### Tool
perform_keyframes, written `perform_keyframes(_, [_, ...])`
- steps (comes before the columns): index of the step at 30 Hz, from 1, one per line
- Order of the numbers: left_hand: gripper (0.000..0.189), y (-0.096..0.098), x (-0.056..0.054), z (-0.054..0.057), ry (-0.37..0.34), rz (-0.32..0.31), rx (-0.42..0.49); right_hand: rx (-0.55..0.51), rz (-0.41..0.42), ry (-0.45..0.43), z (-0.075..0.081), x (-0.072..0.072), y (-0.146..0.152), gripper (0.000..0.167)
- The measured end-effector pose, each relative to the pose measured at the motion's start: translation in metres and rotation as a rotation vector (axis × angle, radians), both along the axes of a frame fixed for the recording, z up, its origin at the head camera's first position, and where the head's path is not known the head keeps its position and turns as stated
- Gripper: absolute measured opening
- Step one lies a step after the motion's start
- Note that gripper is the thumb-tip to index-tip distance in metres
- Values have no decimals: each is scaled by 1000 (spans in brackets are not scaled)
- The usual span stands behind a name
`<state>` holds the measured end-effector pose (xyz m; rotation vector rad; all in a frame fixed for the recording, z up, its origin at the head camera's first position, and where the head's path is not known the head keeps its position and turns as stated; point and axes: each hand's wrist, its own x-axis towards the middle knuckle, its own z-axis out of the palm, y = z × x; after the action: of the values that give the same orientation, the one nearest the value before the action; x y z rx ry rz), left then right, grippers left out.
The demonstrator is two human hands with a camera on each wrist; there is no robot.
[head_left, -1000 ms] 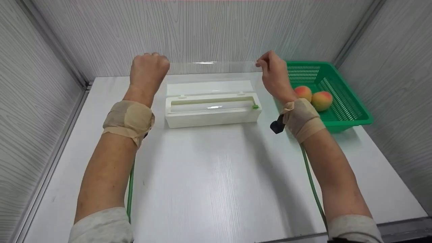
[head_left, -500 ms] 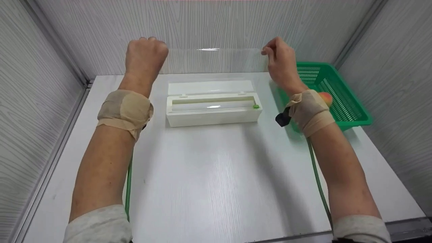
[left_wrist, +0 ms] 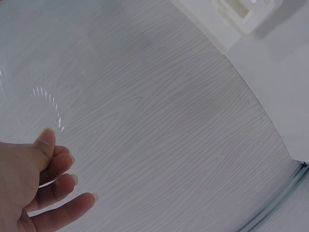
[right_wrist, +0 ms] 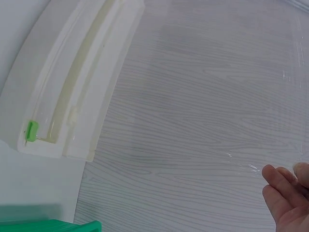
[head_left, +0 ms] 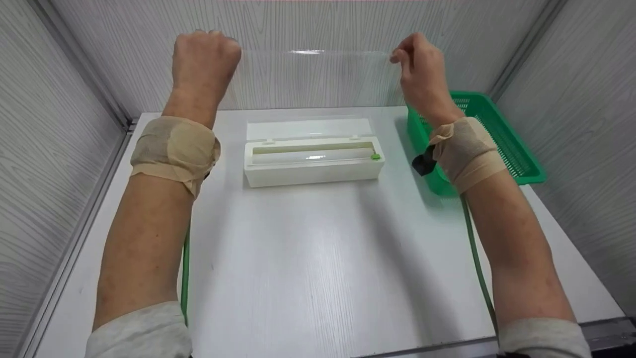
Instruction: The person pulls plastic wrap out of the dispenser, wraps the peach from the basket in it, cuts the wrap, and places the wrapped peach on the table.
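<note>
A clear sheet of cling film (head_left: 308, 69) is stretched between my two raised hands, its top edge glinting. My left hand (head_left: 203, 59) pinches one corner; in the left wrist view the thumb presses on the index finger and creases fan out from the cling film (left_wrist: 48, 104). The opposite corner is pinched by my right hand (head_left: 422, 69), where small creases show beside the fingertips (right_wrist: 268, 171). Below and nearer me, a white cling film dispenser (head_left: 313, 174) stands on the table with its lid folded back, a roll inside and a green slide cutter (head_left: 375, 156) at its right end.
A green plastic basket (head_left: 531, 166) stands at the right, partly behind my right forearm. The white table (head_left: 298, 258) ends against a wood-grain back wall (head_left: 318, 25). Green cables (head_left: 474, 238) run along both forearms.
Both hands have risen away from the dispenser and moved slightly apart, lifting the cling film higher against the back wall. My right forearm now hides the peaches in the basket.
</note>
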<state>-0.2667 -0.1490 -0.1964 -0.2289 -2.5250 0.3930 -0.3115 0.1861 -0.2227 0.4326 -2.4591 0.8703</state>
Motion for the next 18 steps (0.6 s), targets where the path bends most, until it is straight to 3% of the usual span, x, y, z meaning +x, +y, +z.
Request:
perform_keyframes(11, [20, -1, 5, 25, -7, 13, 8, -15, 14, 69, 23, 5, 4, 29])
perform_keyframes(14, [24, -2, 5, 30, 70, 0, 14, -22, 15, 89, 29, 6, 4, 28])
perform_keyframes(18, [18, -5, 6, 34, 183, -55, 111, -19, 30, 121, 36, 8, 3, 27])
